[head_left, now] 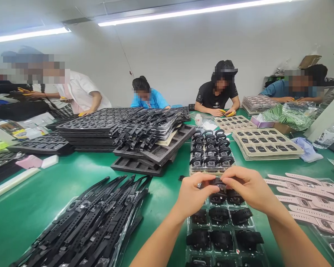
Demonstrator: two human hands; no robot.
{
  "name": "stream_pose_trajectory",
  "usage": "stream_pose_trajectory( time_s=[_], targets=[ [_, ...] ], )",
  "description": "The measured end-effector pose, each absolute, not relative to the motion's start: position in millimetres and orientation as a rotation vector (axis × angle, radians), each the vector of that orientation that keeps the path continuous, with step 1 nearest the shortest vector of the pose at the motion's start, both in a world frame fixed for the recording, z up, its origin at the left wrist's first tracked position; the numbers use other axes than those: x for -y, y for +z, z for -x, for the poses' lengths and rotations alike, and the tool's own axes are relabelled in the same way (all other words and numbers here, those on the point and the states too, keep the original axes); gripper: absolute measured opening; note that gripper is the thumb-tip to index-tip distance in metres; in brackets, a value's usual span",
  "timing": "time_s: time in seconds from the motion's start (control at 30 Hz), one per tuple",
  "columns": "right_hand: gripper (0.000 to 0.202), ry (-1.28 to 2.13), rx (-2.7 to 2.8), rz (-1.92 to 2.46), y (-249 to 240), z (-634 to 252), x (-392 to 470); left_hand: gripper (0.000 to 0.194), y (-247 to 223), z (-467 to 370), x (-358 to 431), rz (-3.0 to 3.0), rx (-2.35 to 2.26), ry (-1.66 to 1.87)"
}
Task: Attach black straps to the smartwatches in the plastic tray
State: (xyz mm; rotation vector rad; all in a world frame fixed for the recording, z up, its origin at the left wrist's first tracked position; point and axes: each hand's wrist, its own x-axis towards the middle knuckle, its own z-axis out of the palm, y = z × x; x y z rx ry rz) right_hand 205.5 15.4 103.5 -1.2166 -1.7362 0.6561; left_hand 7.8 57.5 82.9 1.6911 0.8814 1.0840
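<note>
Both of my hands meet over the far end of a clear compartment tray point(206, 225) of black watches with looped straps. Between thumb and fingers, my left hand point(196, 191) pinches the left side of a black watch point(220, 186). On its right side, my right hand point(243, 185) grips the same watch with thumb and forefinger. Part of the watch is covered by my fingers. Just beyond stands another tray of looped black watches point(211, 152).
Black watches with straight straps point(100, 218) lie at the left front, pink-strapped ones point(308, 202) at the right. Stacked black foam trays point(86, 129) stand at the back left, beige trays point(267, 144) at the back right. Several people sit or stand across the green table point(86, 168).
</note>
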Motion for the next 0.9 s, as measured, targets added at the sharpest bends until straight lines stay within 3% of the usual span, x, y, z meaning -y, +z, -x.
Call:
stream_pose_trajectory(
  time_s=[0.9],
  targets=[
    [0.017, 0.516, 1.739, 1.154, 101.3, -196.1, -19.3, 0.024, 80.0, -14.5, -54.6, -1.848, -0.871, 1.092]
  ],
)
